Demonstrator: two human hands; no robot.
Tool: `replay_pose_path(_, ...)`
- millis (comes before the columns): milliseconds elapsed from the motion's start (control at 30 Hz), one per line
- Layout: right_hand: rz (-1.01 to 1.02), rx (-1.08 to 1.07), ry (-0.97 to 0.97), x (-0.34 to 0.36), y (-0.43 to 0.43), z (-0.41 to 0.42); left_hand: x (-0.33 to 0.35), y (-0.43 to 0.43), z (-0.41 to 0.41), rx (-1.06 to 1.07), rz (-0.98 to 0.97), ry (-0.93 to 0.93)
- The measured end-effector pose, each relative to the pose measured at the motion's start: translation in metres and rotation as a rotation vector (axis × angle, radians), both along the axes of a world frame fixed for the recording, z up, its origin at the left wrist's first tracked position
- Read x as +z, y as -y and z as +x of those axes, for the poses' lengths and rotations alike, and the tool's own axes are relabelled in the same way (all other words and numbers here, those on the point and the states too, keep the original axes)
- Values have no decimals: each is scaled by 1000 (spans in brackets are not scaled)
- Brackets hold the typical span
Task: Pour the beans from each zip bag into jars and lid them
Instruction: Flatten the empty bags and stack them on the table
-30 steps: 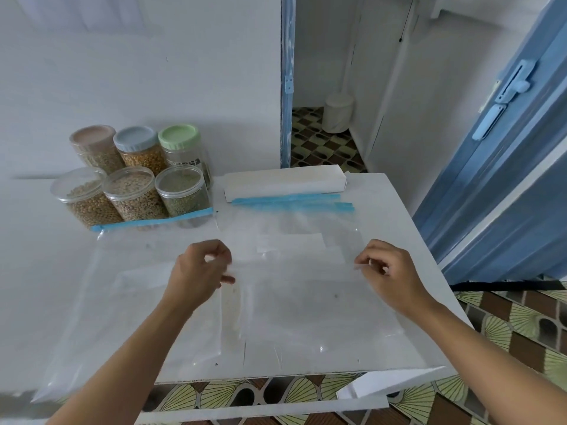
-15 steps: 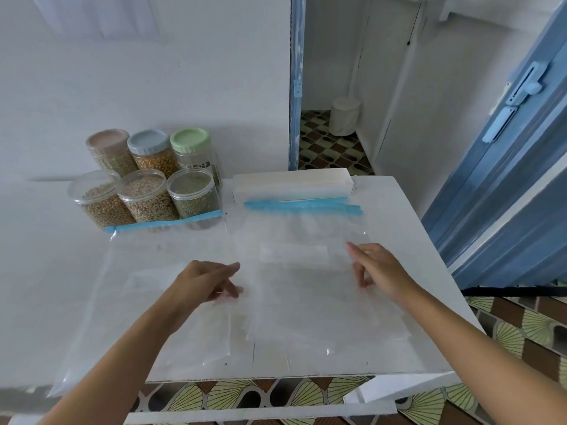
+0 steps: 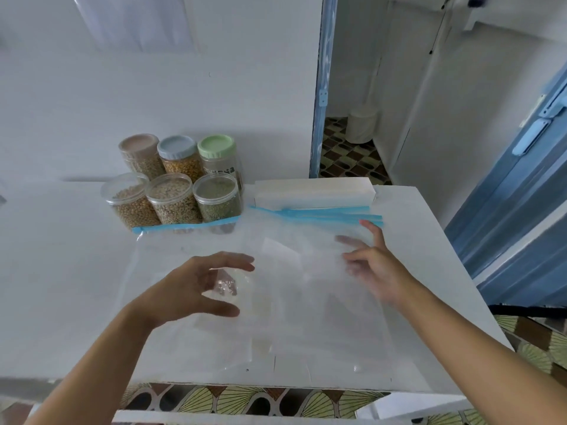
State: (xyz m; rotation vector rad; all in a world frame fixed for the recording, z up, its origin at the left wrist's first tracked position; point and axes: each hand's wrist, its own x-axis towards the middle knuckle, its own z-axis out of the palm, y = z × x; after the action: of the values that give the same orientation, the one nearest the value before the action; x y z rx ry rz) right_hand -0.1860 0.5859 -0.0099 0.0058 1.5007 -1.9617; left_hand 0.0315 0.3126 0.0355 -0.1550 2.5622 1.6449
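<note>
Left hand [image 3: 184, 289] and right hand [image 3: 379, 266] now raised over zip bags [image 3: 306, 320], fingers loosely spread.

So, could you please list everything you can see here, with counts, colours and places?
back jars: three, with pinkish, blue and green lids, back left of the table by the wall
front jars: three, clear lids, beans inside, just before the back jars
zip bags: several, exact count unclear, clear with blue zips, flat across the table
box: one, white, behind the bags
table: one, white
bin: one, white, beyond the doorway
door: one, blue, far right
left hand: open, over the bags
right hand: open, blurred, over the bags
</note>
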Motion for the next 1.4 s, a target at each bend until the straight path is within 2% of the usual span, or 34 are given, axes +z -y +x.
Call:
replay_pose_path(100,-79,131,-192,-3,15,10,1,15,21,189,130,-6)
replay_pose_path(167,-119,168,-267,-5,26,18,-2,28,36,242,124,-21)
replay_pose_path(300,-84,49,-350,-2,51,33,-11,50,64,259,147,-72)
replay_pose_path(400,-152,-36,-307,-2,72,39,-23,65,77,223,154,-36)
replay_pose_path(533,-219,68,-225,-3,101,44,-36,79,89,235,293,140)
replay_pose_path(600,-176,114,-224,-1,115,48,-38,80,86,310,329,155)
replay_pose_path(700,-103,154,-274,2,129,53,-42,88,63,551,456,128)
replay_pose_path(767,-130,160,-207,2,137,55,-46,100,44,682,577,125)
replay_pose_path(833,-198,164,-76,-1,150,58,-51,113,30,715,647,138)
replay_pose_path(900,-104,145,-81,-7,165,62,-56,128,24,759,529,137)
replay_pose_path(1033,174,68,-318,-17,198,68,-67,163,26,911,58,68)
replay_pose_path(1100,302,42,-578,-22,210,69,-73,175,27,970,-110,38)
replay_pose_path(1200,501,77,-1162,-34,214,76,-87,173,25,1021,-258,5)
replay_pose_path(1267,663,151,-1473,-42,209,85,-95,167,26,1027,-348,-69)
replay_pose_path(1333,825,247,-1601,-51,207,90,-103,165,30,998,-442,-125)
replay_pose_path(1400,946,335,-1590,-57,208,90,-108,163,36,940,-576,-67)
